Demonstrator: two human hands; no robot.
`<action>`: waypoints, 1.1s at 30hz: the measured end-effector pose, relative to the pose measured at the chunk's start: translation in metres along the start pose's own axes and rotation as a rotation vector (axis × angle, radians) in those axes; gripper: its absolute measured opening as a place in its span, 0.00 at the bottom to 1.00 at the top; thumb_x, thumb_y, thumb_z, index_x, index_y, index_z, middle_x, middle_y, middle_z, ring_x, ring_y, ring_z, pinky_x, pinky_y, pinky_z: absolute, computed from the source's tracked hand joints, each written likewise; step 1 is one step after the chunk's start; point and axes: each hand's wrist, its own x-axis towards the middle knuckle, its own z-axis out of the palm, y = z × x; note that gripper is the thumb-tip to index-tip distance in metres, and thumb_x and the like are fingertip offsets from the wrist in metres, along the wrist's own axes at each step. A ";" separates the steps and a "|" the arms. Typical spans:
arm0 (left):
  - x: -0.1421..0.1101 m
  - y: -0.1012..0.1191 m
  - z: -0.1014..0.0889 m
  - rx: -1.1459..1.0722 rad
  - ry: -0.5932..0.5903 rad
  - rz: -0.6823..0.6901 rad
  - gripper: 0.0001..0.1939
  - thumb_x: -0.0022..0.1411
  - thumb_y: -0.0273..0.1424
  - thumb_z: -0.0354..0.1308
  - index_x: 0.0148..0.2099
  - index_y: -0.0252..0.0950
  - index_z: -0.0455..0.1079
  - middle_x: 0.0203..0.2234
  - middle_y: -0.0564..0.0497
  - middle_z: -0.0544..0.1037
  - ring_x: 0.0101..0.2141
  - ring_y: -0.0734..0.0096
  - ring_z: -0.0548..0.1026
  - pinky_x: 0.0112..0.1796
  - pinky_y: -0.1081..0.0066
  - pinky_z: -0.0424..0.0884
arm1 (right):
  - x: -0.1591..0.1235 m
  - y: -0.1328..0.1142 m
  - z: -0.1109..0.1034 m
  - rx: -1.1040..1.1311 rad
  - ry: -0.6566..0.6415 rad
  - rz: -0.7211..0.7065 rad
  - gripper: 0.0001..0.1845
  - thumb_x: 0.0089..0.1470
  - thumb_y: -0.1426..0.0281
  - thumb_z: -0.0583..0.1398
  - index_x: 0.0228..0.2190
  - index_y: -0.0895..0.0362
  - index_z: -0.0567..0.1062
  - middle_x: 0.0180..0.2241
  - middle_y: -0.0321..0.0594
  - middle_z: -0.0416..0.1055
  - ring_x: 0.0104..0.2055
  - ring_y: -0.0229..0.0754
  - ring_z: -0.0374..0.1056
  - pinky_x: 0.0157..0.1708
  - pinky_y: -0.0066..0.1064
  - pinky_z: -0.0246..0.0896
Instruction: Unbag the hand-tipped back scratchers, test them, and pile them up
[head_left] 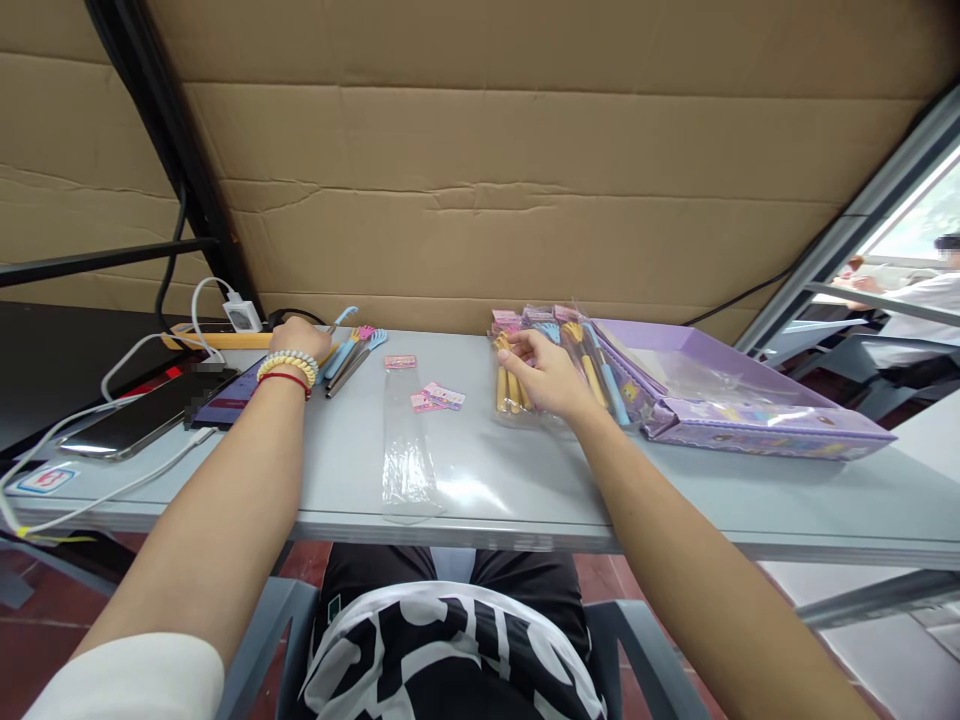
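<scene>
Bending over the glossy clear packs of slim sticks, the right hand touches them with its fingers drawn narrow; whether they pinch one I cannot tell. The packs lie just beside the shallow purple box. The left hand, below it a beaded bracelet, is beside the loose sticks with paw-shaped tips; its fingers are hidden, so their hold cannot be told. Between the hands, a flat, crinkled clear sleeve and small printed cards lie on the smooth grey surface.
</scene>
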 end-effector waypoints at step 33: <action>-0.066 0.079 0.021 -0.110 -0.414 0.894 0.21 0.53 0.38 0.54 0.48 0.37 0.73 0.42 0.48 0.79 0.40 0.65 0.75 0.41 0.73 0.67 | -0.006 -0.009 -0.004 -0.168 -0.198 -0.065 0.13 0.50 0.61 0.57 0.31 0.59 0.73 0.28 0.40 0.72 0.29 0.38 0.65 0.29 0.29 0.56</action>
